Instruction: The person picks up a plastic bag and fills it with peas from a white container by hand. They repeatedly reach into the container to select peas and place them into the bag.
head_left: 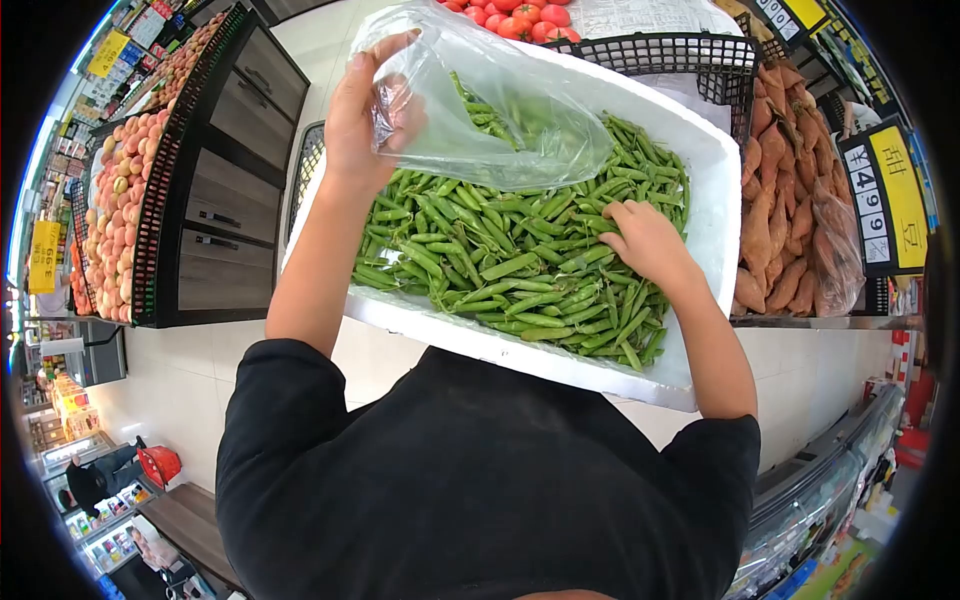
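Observation:
My left hand (365, 115) is raised at the upper left of the box, its fingers closed on the edge of a clear plastic bag (540, 125). The bag droops across the far part of a white foam box (715, 190). Green shows through its film, some of it seemingly pods inside. Green pea pods (500, 235) lie heaped in the box. Over on the right side of the heap, my right hand (645, 238) rests among the pods with thumb and fingers bent inward on them. How many pods it grips is hidden.
Red tomatoes (520, 18) lie beyond the box, beside a black plastic crate (690, 55). Sweet potatoes (785, 200) are piled at the right, near a yellow price sign (895, 190). Peaches (125, 200) fill a stand at left. A person with a red basket (160, 465) is at lower left.

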`<act>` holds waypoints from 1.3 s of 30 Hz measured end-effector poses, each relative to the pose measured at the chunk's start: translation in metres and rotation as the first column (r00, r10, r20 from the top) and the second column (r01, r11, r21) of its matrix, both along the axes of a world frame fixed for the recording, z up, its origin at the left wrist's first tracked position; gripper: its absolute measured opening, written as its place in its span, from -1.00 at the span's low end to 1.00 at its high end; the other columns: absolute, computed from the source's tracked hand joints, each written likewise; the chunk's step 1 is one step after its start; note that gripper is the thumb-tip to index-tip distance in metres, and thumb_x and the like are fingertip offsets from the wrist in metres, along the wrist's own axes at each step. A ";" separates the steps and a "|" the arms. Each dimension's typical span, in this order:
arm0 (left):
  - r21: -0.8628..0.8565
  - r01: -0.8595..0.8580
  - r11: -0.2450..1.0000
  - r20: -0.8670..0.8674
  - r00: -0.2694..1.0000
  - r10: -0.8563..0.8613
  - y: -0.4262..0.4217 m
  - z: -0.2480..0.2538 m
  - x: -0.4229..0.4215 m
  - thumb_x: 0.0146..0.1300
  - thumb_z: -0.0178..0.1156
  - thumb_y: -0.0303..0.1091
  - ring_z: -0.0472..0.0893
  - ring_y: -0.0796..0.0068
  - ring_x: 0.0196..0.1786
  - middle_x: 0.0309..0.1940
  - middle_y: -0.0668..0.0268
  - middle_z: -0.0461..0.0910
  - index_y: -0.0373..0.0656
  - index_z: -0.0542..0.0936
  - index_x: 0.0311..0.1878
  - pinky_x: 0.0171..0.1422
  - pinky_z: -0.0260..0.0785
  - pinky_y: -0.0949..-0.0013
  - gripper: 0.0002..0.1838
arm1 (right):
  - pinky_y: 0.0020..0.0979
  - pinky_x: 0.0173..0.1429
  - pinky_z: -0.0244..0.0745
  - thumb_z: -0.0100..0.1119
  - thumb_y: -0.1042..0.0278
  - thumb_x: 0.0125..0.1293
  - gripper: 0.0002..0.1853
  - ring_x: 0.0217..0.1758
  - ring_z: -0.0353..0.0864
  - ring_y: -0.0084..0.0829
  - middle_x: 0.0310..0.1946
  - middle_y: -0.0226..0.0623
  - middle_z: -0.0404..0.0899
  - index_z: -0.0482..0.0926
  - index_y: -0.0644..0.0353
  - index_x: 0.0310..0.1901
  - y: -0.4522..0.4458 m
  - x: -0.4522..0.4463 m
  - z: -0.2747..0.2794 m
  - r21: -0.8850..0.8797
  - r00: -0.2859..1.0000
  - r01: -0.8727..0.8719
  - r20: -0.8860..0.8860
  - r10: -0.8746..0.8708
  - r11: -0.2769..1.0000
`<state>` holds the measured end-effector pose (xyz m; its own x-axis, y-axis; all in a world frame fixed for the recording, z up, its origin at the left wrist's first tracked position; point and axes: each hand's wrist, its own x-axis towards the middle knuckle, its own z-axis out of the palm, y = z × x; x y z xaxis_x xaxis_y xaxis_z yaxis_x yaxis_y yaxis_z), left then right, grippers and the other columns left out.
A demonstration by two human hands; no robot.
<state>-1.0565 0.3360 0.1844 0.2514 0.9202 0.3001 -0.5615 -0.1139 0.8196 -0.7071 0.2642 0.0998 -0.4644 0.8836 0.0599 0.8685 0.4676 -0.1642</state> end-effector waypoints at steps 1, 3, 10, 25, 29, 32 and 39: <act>-0.003 0.001 1.000 -0.003 1.000 -0.001 0.000 0.000 0.000 0.53 -0.16 0.02 0.24 0.69 -0.63 -0.64 0.51 0.33 -0.22 0.33 0.33 -0.50 0.11 0.54 -0.45 | -0.16 -0.04 0.51 0.30 0.20 0.21 -0.66 -0.15 0.60 -0.12 -0.26 -0.16 0.59 0.54 0.21 -0.06 0.001 0.001 0.004 -0.079 1.000 0.022 0.024 -0.020 0.997; -0.066 -0.073 0.995 -0.009 0.997 0.072 0.000 0.000 0.003 0.53 -0.16 0.02 0.25 0.68 -0.63 -0.64 0.48 0.33 -0.22 0.32 0.33 -0.51 0.11 0.53 -0.45 | -0.16 -0.04 0.52 0.30 0.24 0.21 -0.67 -0.15 0.61 -0.11 -0.26 -0.15 0.60 0.55 0.21 -0.06 0.002 -0.005 0.008 -0.090 0.999 0.007 0.051 -0.003 0.996; -0.073 -0.095 0.993 0.000 0.995 0.095 0.001 0.001 0.001 0.53 -0.17 0.03 0.25 0.66 -0.64 -0.64 0.44 0.34 -0.23 0.32 0.33 -0.54 0.08 0.55 -0.44 | -0.30 -0.14 0.54 0.25 0.43 0.26 -0.75 -0.23 0.63 -0.21 -0.25 -0.14 0.66 0.50 0.28 -0.06 -0.004 -0.024 0.063 0.336 0.775 -0.111 -0.560 0.292 0.936; 0.007 -0.039 0.999 -0.045 0.998 0.039 -0.001 0.000 0.004 0.55 -0.21 0.00 0.25 0.69 -0.67 -0.60 0.48 0.36 -0.23 0.38 0.28 -0.55 0.08 0.54 -0.48 | -0.30 -0.09 0.50 0.23 0.23 0.31 -0.74 -0.24 0.66 -0.32 -0.33 -0.12 0.67 0.61 0.31 -0.22 0.009 -0.036 0.077 -0.241 0.929 0.037 -0.348 -0.123 0.970; -0.089 -0.129 0.988 0.001 0.992 0.130 -0.003 0.002 0.013 0.52 -0.18 0.00 0.23 0.66 -0.71 -0.65 0.44 0.39 -0.30 0.41 0.24 -0.61 0.02 0.56 -0.46 | -0.07 0.43 0.19 0.27 -0.12 0.21 -0.34 0.45 0.18 0.06 0.37 0.18 0.18 0.42 0.04 0.28 0.005 -0.003 -0.004 -0.138 0.991 0.099 -0.073 -0.110 0.985; -0.015 0.006 1.000 -0.030 1.000 -0.007 -0.002 -0.005 0.005 0.54 -0.19 -0.01 0.23 0.69 -0.67 -0.61 0.47 0.40 -0.18 0.42 0.27 -0.51 0.10 0.55 -0.50 | 0.00 0.45 0.18 0.23 -0.22 0.19 -0.23 0.52 0.01 0.20 0.46 0.21 -0.02 0.33 -0.05 0.37 0.009 -0.013 0.003 -0.294 0.986 0.167 0.076 -0.151 0.941; -0.017 -0.025 1.000 -0.062 0.998 0.024 -0.001 -0.004 0.006 0.54 -0.18 0.02 0.19 0.67 -0.69 -0.64 0.48 0.37 -0.20 0.36 0.32 -0.46 0.10 0.50 -0.47 | -0.03 0.30 0.35 0.40 -0.15 0.05 -0.21 0.27 0.31 0.10 0.23 0.02 0.27 0.40 0.02 0.28 0.008 -0.021 0.027 -0.470 0.991 0.134 0.059 -0.120 0.873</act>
<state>-1.0508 0.3348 0.1804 0.2459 0.9315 0.2680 -0.5072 -0.1119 0.8545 -0.7283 0.2721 0.1272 -0.3419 0.8551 -0.3898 0.9224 0.2261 -0.3131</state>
